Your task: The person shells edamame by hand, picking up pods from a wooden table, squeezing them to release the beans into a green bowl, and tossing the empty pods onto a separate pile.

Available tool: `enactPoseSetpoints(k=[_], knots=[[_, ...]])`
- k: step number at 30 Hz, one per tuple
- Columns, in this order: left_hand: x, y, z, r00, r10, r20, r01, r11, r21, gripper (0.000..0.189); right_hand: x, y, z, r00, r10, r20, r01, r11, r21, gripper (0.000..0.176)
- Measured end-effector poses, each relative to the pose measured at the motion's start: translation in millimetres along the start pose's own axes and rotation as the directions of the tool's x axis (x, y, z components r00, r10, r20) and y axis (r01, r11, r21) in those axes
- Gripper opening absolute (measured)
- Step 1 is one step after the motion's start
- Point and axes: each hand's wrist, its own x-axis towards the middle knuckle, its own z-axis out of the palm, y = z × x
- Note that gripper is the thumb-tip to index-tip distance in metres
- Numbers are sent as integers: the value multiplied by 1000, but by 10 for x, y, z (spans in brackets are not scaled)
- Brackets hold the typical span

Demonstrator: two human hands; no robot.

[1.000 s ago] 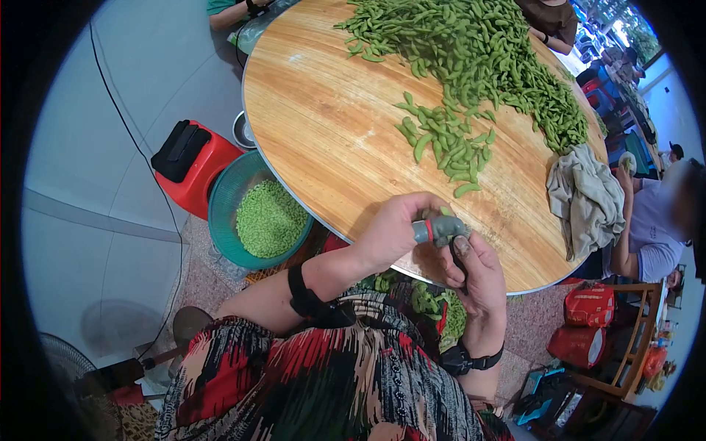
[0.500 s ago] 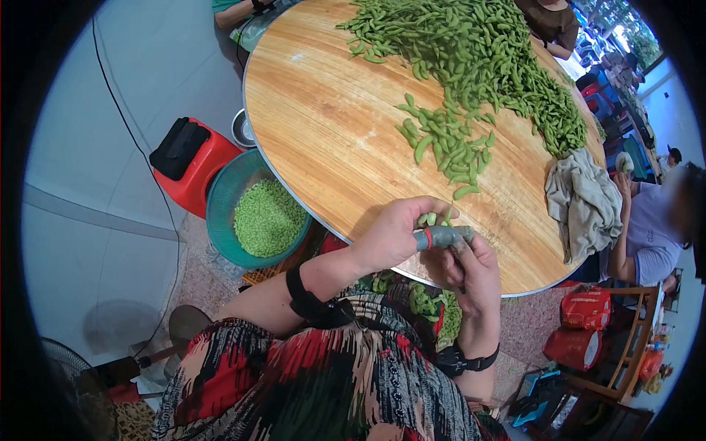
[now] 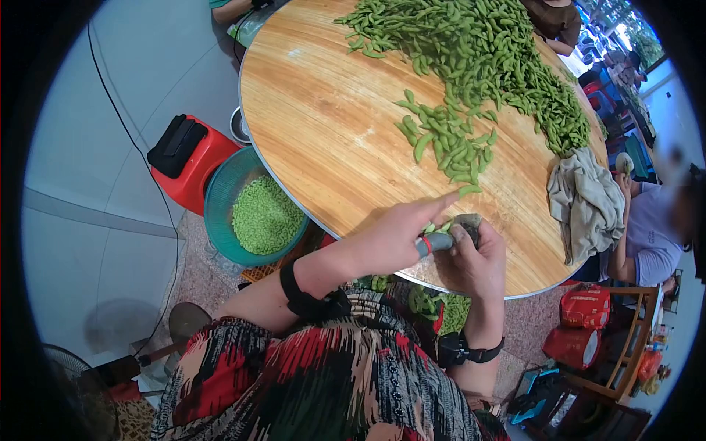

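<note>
Right at the tip of the left hand's point(image 3: 393, 239) outstretched finger lies a single edamame pod point(image 3: 471, 189), on the near side of the round wood-grain table point(image 3: 316, 140). That hand is half curled, with a few shelled soybeans point(image 3: 446, 225) cupped between its fingers and a grey finger cover point(image 3: 440, 242) banded in red. The right hand point(image 3: 484, 266) is closed in beside it, its thumb bent towards the cover; whether it grips anything, I cannot tell.

The step looks like reaching for a pod with beans in the palm. Lifting this one would call for a light fingertip pinch, the other fingers keeping the beans in.

Just beyond the pod is a small batch of pods point(image 3: 463, 151), and past that a much larger heap point(image 3: 485, 51) spreads over the far side. A crumpled grey cloth point(image 3: 585, 202) rests at the right edge, near a person in a pale purple shirt point(image 3: 651, 228). Off the table's left side, lower down, a green plastic basin point(image 3: 220, 213) holds loose soybeans point(image 3: 266, 217), close by a red container point(image 3: 195, 162).
</note>
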Motion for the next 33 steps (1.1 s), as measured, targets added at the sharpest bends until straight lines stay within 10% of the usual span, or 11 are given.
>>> enactPoseSetpoints(k=[3,15,22,24,26,27,29,33], knots=[[36,1,-122,968,-199,152,234,935,-265,64,-8,18,-27,997,43,58,-49,993,107,11],[125,62,-221,970,-169,175,165,986,37,71,35,-8,36,987,147,62,-156,972,174,15],[150,-271,-133,946,299,126,-254,925,-282,36,22,136,45,945,111,306,-321,476,819,5],[132,-282,-96,950,309,53,-267,886,-378,27,21,28,68,965,137,226,-263,577,774,4],[92,-223,-85,941,-146,307,335,555,-762,18,25,-48,77,986,122,116,-168,740,652,4],[80,-219,-63,940,-146,307,335,553,-763,18,23,-80,88,986,123,116,-169,740,651,4],[80,-232,-10,930,-148,336,352,94,-931,13,25,-142,111,1000,27,-3,-23,900,436,5],[63,-273,10,914,-84,396,392,-62,-918,17,6,-193,105,1000,-30,0,29,952,304,4]])
